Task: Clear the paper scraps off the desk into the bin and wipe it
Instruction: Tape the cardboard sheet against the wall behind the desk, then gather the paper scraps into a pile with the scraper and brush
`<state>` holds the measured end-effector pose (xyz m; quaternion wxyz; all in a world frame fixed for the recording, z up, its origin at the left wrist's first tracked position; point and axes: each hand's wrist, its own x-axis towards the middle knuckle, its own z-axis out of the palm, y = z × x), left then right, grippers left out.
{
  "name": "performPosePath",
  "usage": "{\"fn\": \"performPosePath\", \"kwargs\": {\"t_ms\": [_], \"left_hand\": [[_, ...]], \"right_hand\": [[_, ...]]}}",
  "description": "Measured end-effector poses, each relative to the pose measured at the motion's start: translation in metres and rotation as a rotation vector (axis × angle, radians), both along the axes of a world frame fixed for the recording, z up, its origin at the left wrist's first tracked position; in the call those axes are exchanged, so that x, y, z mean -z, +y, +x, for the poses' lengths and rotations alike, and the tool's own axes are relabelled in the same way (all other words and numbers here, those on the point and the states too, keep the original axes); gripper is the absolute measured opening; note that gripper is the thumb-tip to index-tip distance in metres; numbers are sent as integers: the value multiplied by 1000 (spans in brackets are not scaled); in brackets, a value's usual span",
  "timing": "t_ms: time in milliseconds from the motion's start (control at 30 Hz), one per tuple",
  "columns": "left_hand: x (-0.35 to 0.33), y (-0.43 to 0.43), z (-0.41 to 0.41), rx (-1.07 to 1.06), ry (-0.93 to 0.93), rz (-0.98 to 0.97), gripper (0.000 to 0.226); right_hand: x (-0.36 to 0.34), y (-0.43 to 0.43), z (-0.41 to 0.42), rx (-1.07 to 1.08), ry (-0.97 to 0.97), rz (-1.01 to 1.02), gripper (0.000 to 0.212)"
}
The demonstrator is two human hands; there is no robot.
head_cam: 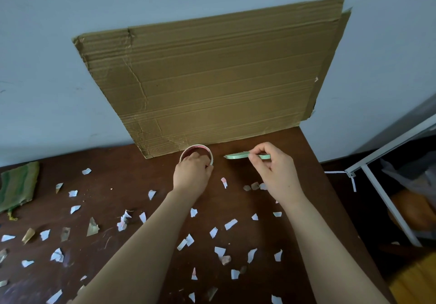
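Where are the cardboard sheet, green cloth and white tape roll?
cardboard sheet [212,79], head view, centre of its face.
green cloth [16,185], head view, middle of the fabric.
white tape roll [198,146], head view, exposed far rim.

desk [132,181]: dark brown, pale scratches and scuffs. paper scraps [230,224]: mostly white, a few tan, a couple with pink-red marks. cardboard sheet [212,79]: plain tan-brown, fine horizontal ribbing, some creases. wall [47,68]: flat pale blue-grey. cloth [16,185] far left: green, lighter and darker stripes, yellowish thread at its edge. roll [200,149] under my left hand [192,171]: cream-white rim, reddish inside. strip [236,156] pinched in my right hand [276,169]: plain mint green. frame [387,200] on the right: white.
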<state>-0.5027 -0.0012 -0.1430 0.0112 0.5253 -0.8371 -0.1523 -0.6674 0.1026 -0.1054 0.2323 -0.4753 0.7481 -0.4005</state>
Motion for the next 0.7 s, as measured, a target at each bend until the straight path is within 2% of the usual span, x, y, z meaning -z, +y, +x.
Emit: {"fn": "performPosePath", "kwargs": {"t_ms": [200, 300, 467, 700], "left_hand": [[-10, 7, 2, -105, 204, 40, 27], [-25, 14, 13, -161, 264, 55, 24], [-41, 41, 42, -152, 250, 157, 22], [-47, 94, 74, -141, 230, 270, 20]], "right_hand": [[-4, 2, -11, -85, 111, 6, 20], [-5, -4, -9, -117, 200, 102, 27], [-10, 0, 6, -208, 305, 157, 27], [-19, 33, 37, -326, 300, 230, 23]]}}
